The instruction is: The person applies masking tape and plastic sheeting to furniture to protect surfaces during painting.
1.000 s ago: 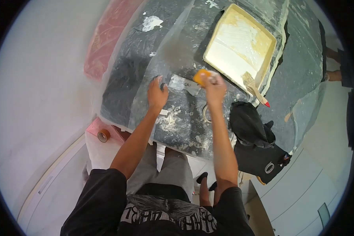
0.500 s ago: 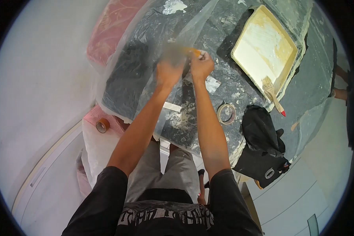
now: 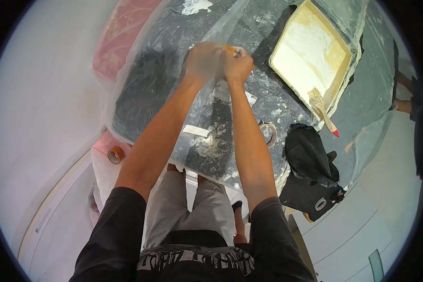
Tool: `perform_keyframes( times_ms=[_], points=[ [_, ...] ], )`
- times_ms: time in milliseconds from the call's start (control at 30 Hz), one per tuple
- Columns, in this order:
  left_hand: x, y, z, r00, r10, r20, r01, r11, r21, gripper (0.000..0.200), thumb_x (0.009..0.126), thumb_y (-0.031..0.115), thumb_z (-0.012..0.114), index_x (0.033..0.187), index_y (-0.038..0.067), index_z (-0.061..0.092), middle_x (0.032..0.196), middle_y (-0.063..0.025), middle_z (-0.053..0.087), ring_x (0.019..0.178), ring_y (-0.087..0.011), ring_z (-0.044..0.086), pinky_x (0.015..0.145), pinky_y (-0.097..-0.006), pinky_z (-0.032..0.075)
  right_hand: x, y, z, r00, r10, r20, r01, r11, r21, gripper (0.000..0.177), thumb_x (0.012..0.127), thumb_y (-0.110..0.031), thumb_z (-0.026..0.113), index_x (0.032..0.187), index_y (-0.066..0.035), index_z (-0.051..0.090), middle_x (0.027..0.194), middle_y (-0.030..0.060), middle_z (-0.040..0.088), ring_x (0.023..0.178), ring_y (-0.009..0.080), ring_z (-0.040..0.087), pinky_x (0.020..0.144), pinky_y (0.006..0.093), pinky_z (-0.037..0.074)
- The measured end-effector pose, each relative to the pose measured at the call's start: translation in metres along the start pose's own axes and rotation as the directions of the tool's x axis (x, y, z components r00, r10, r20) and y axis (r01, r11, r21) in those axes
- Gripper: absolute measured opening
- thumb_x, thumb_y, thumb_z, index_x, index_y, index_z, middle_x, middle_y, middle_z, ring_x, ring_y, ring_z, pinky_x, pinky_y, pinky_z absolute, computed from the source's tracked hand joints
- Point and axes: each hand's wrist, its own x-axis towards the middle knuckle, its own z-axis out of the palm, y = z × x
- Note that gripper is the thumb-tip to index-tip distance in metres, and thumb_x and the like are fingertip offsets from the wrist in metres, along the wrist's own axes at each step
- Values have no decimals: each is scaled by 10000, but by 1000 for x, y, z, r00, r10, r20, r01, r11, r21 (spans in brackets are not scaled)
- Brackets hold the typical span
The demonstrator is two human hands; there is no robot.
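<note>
My right hand (image 3: 238, 66) is closed, with fingers bent round a small yellow-orange thing (image 3: 229, 49) whose kind I cannot make out. Just beside it, my left hand (image 3: 204, 61) is blurred by a grey smear, and its fingers do not show clearly. Both hands are above a plastic-covered surface (image 3: 145, 101) spotted with white paint and flakes. Beneath my right wrist lies a pale, shiny scrap (image 3: 251, 98), partly hidden. A short white strip (image 3: 196, 130) lies nearer to my body, by my left forearm.
On the right, a tray of white paint (image 3: 310, 47) has a paintbrush (image 3: 323, 112) across its near corner. A tape roll (image 3: 269, 135) lies beside a black cloth item (image 3: 310, 155). A brown tape roll (image 3: 115, 154) sits at left. Another person's arm (image 3: 403, 105) shows far right.
Both hands have shifted slightly away from my body and drawn closer together, and less of the yellow-orange thing shows. My view has shifted a little; the tray, brush and tape rolls stay put.
</note>
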Motion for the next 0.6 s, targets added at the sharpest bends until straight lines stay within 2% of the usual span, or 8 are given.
perform_keyframes(
  times_ms=[100,167,333,400,467,500,533,600],
  points=[
    [2,1,1,992,-114,49,119,987,-111,243,827,124,623,1034,7,679,1066,-148,665,1026,-318,610,920,-397,467,2,-13,-6,999,28,44,-23,994,-104,321,729,-96,761,990,45,638,668,97,671,610,188,657,605,318,516],
    [0,1,1,993,-95,71,100,993,-63,249,828,116,615,1042,4,676,1089,-150,658,1036,-316,606,930,-395,464,1,-20,-11,998,-62,31,69,919,-388,395,743,-122,746,1076,35,603,828,168,691,759,310,682,690,394,532],
    [-5,-7,9,993,-89,73,95,992,-78,262,827,100,596,1058,2,672,1147,-151,635,1072,-312,592,945,-381,461,6,-19,-27,999,-38,-30,20,885,-465,460,788,-154,704,1192,-7,539,1134,222,612,976,390,628,816,444,507],
    [-9,-21,20,984,45,-170,-92,957,-274,279,818,66,588,1079,2,665,1161,-139,633,1094,-312,582,972,-381,441,7,-20,-32,999,-36,32,47,858,-512,452,808,-160,684,1209,-19,530,1217,221,575,1036,381,612,855,431,498],
    [-13,-24,17,980,144,-140,-164,975,-151,344,840,87,554,1171,11,610,1246,-139,580,1173,-304,529,1021,-402,394,5,-1,-28,819,-427,382,569,683,-457,444,865,-219,619,1260,-51,506,1279,162,554,1168,338,545,976,477,415],
    [-16,-24,16,967,234,-101,-237,971,-25,412,862,108,521,1263,19,554,1330,-139,527,1252,-295,475,1069,-423,347,-9,6,-29,716,-539,443,691,462,-555,498,934,-349,495,1343,-68,458,1403,103,462,1322,284,400,1085,543,256],
    [-21,-24,19,967,236,-97,-240,970,-27,412,862,108,521,1263,19,554,1330,-139,527,1252,-295,475,1069,-423,347,-11,15,-29,720,-536,441,687,464,-559,498,934,-349,495,1343,-68,458,1403,103,462,1322,284,400,1085,543,256],
    [-31,-22,22,978,199,67,-210,932,294,539,904,166,426,1422,38,354,1494,-119,331,1385,-269,302,1136,-471,222,-15,26,-31,701,-425,573,707,308,-636,614,948,-468,397,1426,-84,370,1492,61,356,1400,256,279,1116,594,124]
  ],
)
